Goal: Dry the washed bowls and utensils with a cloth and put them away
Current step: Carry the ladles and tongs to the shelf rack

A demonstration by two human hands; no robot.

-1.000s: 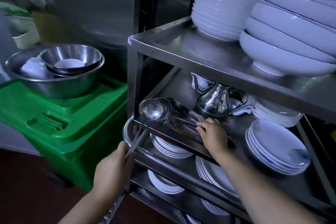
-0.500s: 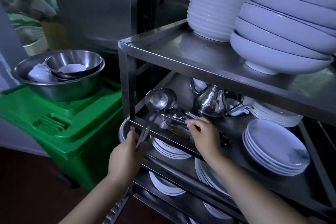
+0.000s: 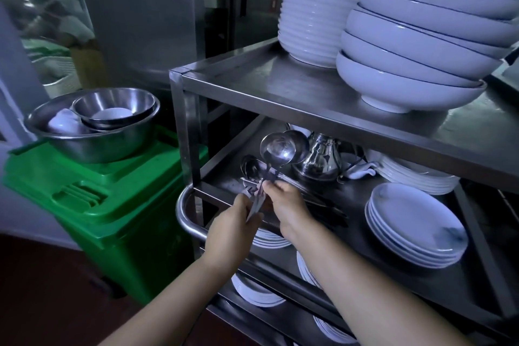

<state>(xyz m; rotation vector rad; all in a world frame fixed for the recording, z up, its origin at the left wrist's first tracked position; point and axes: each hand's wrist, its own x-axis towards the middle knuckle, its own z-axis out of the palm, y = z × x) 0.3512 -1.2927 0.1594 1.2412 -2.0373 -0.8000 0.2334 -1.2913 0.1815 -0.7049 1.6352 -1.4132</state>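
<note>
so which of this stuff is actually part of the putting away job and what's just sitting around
In the job:
- ladles, handles gripped by the left hand and pinched by the right hand
- utensils lying on the middle shelf
- steel mixing bowls on the green bin, small white bowls inside

Just there:
- teapot
- plate stack
- big bowl stacks on top

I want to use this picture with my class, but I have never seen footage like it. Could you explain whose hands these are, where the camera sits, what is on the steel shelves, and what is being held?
The camera is worn on a person's head, looking down at their own bare hands. The left hand and right hand both grip the handles of metal ladles at the steel cart's middle shelf. There, a shiny teapot and stacked white plates rest. White bowls are stacked on top. Beside it, metal basins sit on a green bin.
</note>
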